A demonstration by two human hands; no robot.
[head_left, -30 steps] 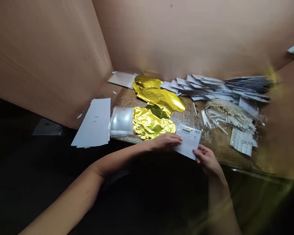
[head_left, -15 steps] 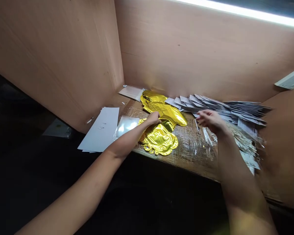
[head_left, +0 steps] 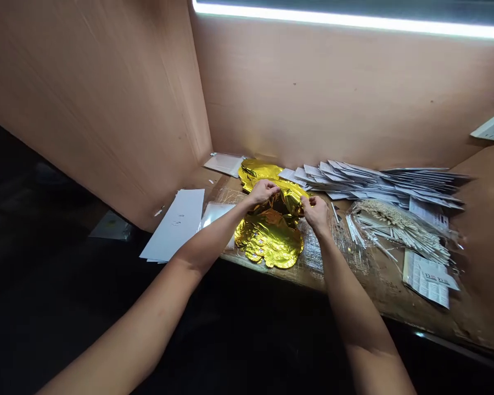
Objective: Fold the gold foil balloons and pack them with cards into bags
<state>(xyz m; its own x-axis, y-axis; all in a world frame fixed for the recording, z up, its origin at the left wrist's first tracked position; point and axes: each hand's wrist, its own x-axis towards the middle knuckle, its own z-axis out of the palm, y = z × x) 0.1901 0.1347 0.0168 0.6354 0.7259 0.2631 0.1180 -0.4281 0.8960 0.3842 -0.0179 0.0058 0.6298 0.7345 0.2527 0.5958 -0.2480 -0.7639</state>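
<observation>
My left hand (head_left: pixel 264 191) pinches the edge of a flat, shiny gold foil balloon (head_left: pixel 291 198) with thumb and fingers. On the other side of the same foil, my right hand (head_left: pixel 316 214) grips it near its right edge. The held foil is lifted and creased between the two hands. Closer to me lies a pile of flat gold foil balloons (head_left: pixel 271 241) with scalloped outlines. More gold foil (head_left: pixel 257 169) lies behind my left hand. Clear plastic bags (head_left: pixel 218 211) rest beside my left forearm, partly covered by it.
White sheets (head_left: pixel 177 219) overhang the table's front left edge. Folded paper leaflets (head_left: pixel 354 178) are fanned along the back wall. A clear bag of white sticks (head_left: pixel 403 225) and printed papers (head_left: pixel 426 280) lie at right. Wooden panels (head_left: pixel 329 93) enclose the table.
My right hand has moved left and down from near the leaflets and now grips the gold foil. My left hand has lifted the foil slightly away from the pile.
</observation>
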